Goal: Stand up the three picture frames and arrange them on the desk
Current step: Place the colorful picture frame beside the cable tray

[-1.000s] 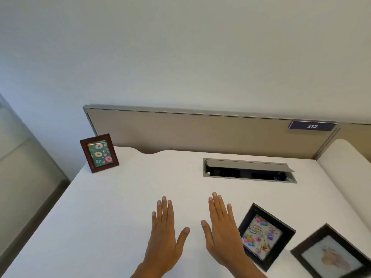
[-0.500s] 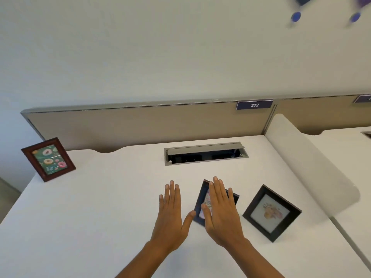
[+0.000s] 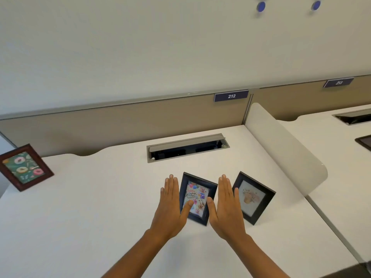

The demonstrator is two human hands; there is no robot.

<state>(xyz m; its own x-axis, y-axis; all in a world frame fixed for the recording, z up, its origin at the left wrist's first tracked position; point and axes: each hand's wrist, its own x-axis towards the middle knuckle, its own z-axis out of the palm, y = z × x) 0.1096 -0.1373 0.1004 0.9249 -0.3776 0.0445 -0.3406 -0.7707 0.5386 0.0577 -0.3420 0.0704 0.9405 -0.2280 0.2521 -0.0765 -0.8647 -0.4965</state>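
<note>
A black frame with a birthday picture [image 3: 197, 194] lies flat on the white desk [image 3: 96, 207], between my two hands. My left hand [image 3: 169, 207] is flat and open at its left edge, the thumb resting on the picture. My right hand [image 3: 226, 207] is flat and open at its right edge, thumb at the frame's border. A second black frame with a pale floral picture [image 3: 254, 198] lies flat just right of my right hand. A brown wooden frame with doughnuts [image 3: 23, 167] stands upright at the desk's far left.
A grey cable hatch [image 3: 187, 146] is set into the desk behind the frames. A beige partition [image 3: 100, 125] with a "212" label runs along the back. A white rounded divider [image 3: 287, 149] bounds the desk on the right; a neighbouring desk lies beyond.
The view has swung right and down. My hands have spread apart and now flank the birthday frame, which my right hand covered half a second ago.
</note>
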